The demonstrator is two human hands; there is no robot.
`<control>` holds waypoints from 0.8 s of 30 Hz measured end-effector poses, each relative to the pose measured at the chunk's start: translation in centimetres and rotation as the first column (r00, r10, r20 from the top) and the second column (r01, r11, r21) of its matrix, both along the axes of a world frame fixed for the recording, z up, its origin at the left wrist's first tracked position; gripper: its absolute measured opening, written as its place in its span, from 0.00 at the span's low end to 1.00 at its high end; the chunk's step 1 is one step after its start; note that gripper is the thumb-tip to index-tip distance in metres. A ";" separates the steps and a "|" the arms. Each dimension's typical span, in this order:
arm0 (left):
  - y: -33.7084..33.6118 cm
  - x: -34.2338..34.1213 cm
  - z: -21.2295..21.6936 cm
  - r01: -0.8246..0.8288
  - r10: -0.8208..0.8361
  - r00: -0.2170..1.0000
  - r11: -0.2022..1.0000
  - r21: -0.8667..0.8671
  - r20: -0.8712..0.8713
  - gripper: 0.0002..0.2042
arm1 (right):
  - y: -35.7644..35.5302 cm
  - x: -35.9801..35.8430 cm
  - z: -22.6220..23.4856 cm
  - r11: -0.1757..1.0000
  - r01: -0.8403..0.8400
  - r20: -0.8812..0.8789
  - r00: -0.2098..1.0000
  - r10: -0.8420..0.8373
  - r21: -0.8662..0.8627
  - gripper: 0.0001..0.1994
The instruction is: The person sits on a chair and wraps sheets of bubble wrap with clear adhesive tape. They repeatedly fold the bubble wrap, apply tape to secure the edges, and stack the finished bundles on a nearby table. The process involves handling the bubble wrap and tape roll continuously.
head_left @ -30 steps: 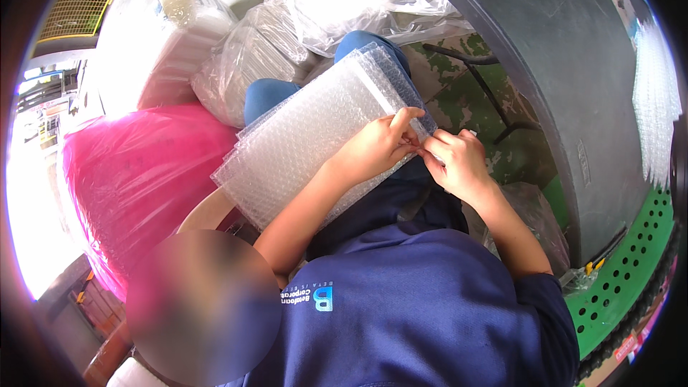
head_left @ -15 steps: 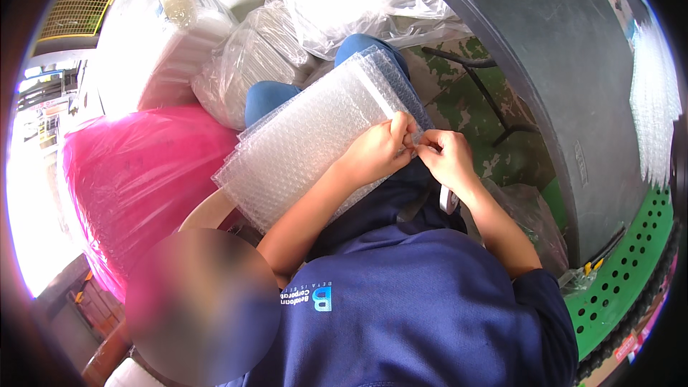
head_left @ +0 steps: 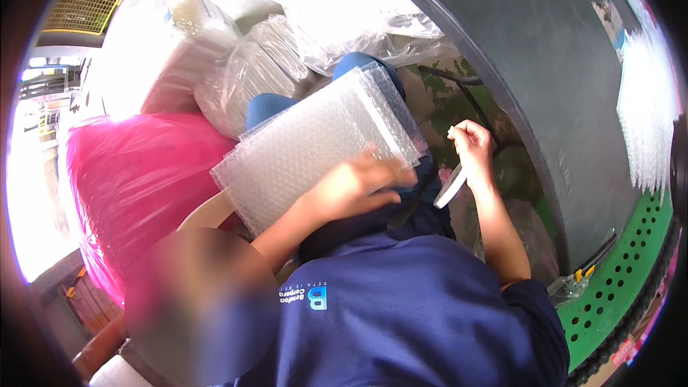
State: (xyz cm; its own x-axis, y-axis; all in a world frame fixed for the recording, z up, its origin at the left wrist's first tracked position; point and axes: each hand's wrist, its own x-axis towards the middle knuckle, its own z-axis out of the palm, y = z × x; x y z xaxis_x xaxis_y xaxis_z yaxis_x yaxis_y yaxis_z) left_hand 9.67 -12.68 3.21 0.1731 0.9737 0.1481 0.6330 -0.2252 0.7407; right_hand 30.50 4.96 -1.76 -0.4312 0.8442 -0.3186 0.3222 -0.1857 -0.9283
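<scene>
Bubble-wrap pouch (head_left: 322, 147) lies across the lap, L hand (head_left: 358, 185) flat on its near end, fingers spread, pressing it. R hand (head_left: 471, 145) off to the right, apart from pouch, fingers pinched on a white strip (head_left: 451, 185). Pink plastic bag (head_left: 136, 186) beside.

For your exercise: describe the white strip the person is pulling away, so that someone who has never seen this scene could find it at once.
Start at the big dark grey table on the right. Just left of its edge, the right hand is raised, and a narrow white strip hangs from it. Unlike the bubble-wrap sheet beside it, it is opaque, smooth and thin.
</scene>
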 end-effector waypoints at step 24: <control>26.2 -3.6 17.6 -0.606 0.606 0.794 0.796 0.015 -0.045 0.37 | -2.4 -1.3 1.1 0.802 -0.598 0.125 0.797 0.591 0.015 0.22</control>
State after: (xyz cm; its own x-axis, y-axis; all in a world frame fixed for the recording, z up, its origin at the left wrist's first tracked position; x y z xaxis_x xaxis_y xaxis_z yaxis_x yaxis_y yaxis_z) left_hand 6.11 13.47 20.81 -0.4455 0.8818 0.1547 0.6727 0.2157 0.7078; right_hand 29.24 2.55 -0.63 -0.8188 0.4494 -0.3572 0.4525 0.1224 -0.8833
